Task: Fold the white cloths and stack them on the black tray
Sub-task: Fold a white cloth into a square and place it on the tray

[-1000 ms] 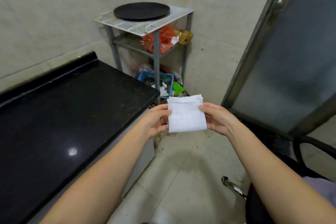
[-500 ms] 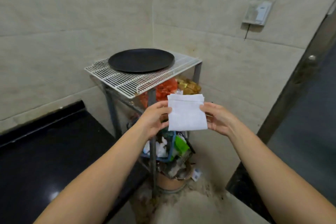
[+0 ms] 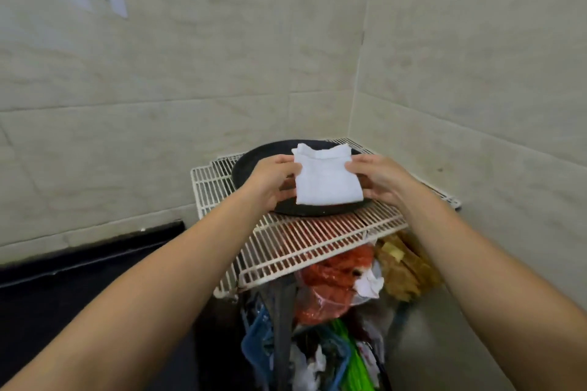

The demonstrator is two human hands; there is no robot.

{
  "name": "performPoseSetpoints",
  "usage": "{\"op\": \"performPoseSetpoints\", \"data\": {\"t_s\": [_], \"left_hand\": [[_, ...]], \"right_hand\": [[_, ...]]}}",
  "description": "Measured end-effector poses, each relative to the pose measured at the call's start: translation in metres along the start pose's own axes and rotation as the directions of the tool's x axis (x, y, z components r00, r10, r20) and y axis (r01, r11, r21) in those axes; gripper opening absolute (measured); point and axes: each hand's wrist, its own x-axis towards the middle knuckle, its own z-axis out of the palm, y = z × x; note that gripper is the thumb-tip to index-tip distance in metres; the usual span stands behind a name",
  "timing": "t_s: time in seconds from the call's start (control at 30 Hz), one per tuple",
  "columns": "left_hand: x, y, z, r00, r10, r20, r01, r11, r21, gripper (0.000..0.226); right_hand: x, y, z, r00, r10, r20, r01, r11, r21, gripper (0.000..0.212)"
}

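Note:
A folded white cloth (image 3: 325,179) is held over the round black tray (image 3: 251,165), which lies on a white wire rack. My left hand (image 3: 271,179) pinches the cloth's left edge and my right hand (image 3: 378,179) pinches its right edge. The cloth covers the middle of the tray; whether it touches the tray I cannot tell. No other cloth is on the tray.
The white wire rack (image 3: 305,241) stands in a tiled corner. Below it sit a red plastic bag (image 3: 333,282), a brownish bag (image 3: 403,270) and blue and green clutter (image 3: 317,355). A black counter (image 3: 79,292) lies to the left.
I have moved closer to the rack, and both hands have carried the folded cloth forward from in front of the rack to over the black tray.

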Motion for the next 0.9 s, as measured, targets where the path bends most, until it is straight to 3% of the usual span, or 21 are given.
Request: {"op": "performPoseSetpoints", "data": {"t_s": [0.13,0.37,0.53,0.6,0.67,0.77,0.9], "left_hand": [[0.056,0.002,0.011,0.989,-0.025,-0.146,0.027,1.000,0.008,0.012],[0.117,-0.019,0.010,0.944,-0.086,-0.318,0.136,0.981,0.137,0.018],[0.135,-0.030,0.006,0.909,-0.037,-0.415,0.195,0.919,0.344,0.017],[0.138,-0.031,0.005,0.899,-0.030,-0.437,0.233,0.878,0.419,0.018],[0.140,-0.032,0.005,0.892,-0.022,-0.451,0.269,0.828,0.492,0.016],[0.141,-0.033,0.006,0.890,0.032,-0.455,0.306,0.697,0.649,0.008],[0.138,-0.032,0.007,0.905,0.100,-0.413,0.311,0.504,0.805,0.029]], "right_hand": [[0.086,-0.005,-0.013,0.996,0.035,0.081,-0.024,0.990,-0.141,0.030],[0.162,0.009,-0.011,0.964,0.117,0.237,-0.039,0.950,-0.310,0.006],[0.180,0.024,-0.002,0.972,0.077,0.223,0.051,0.856,-0.515,0.013],[0.182,0.025,0.000,0.974,0.048,0.222,0.104,0.775,-0.623,0.022],[0.183,0.023,0.003,0.970,0.040,0.238,0.148,0.682,-0.716,0.018],[0.181,0.020,0.011,0.969,0.033,0.244,0.186,0.549,-0.815,0.024],[0.172,0.017,0.011,0.972,-0.028,0.233,0.221,0.451,-0.865,0.038]]}}
